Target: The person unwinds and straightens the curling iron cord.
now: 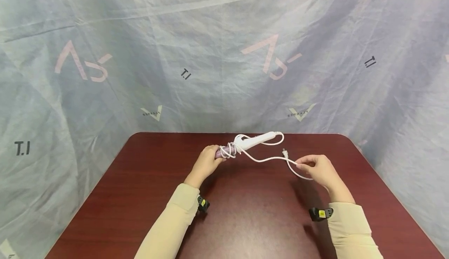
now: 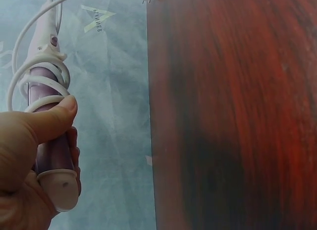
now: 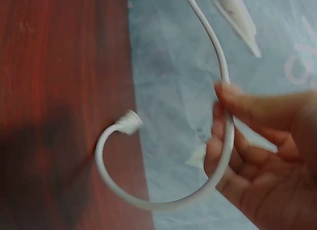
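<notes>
A curling iron with a white handle and a purple barrel is held above the table's far half, its handle toward the upper right. My left hand grips the barrel near its white end cap. Several loops of the white power cord wrap the barrel beside my thumb. From the barrel the cord stretches right to my right hand, which pinches it between thumb and fingers. Past that grip the free end curves back, and the plug hangs in the air, left of the hand.
Beneath both hands spreads a dark red wooden table with rounded far corners. A grey-blue printed cloth hangs behind it and along both sides. Each wrist wears a small black camera, the left one and the right one.
</notes>
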`<state>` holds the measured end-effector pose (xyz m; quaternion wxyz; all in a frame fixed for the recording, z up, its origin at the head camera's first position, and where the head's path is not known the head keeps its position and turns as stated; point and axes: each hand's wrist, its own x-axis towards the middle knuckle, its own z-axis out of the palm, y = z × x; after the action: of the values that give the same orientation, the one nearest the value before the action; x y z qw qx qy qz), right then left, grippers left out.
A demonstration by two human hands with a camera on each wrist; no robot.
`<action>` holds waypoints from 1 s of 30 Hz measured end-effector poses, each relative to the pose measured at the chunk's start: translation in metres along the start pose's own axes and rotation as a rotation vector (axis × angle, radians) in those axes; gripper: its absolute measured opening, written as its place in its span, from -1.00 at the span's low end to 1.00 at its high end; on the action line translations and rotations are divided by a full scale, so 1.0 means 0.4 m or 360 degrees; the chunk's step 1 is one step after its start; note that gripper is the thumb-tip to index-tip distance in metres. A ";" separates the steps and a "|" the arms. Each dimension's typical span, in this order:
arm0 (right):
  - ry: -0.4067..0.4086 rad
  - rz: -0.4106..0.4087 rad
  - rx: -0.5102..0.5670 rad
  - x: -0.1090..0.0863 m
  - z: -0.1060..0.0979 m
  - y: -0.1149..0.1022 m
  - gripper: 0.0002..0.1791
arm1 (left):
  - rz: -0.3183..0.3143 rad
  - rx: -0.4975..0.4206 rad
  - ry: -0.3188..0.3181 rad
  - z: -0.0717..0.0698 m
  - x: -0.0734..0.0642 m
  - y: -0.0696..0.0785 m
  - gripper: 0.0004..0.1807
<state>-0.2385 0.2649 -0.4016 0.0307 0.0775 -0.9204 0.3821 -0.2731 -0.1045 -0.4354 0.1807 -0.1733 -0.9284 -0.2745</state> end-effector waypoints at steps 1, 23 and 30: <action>-0.0047 -0.0026 -0.0004 -0.003 -0.006 0.000 -0.85 | 0.0000 0.0004 0.0002 0.000 0.000 -0.001 -0.67; -0.0251 -0.0280 0.0231 -0.056 -0.075 -0.085 -0.83 | 0.0006 0.0028 -0.0020 0.010 -0.006 -0.013 -0.70; -0.0156 -0.0284 0.0214 -0.032 -0.114 -0.133 -0.77 | 0.0050 0.0047 -0.0026 0.015 -0.011 -0.013 -0.69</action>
<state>-0.2172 0.2618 -0.3337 0.0145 0.1796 -0.8824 0.4346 -0.2728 -0.1063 -0.4444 0.1799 -0.1876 -0.9310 -0.2563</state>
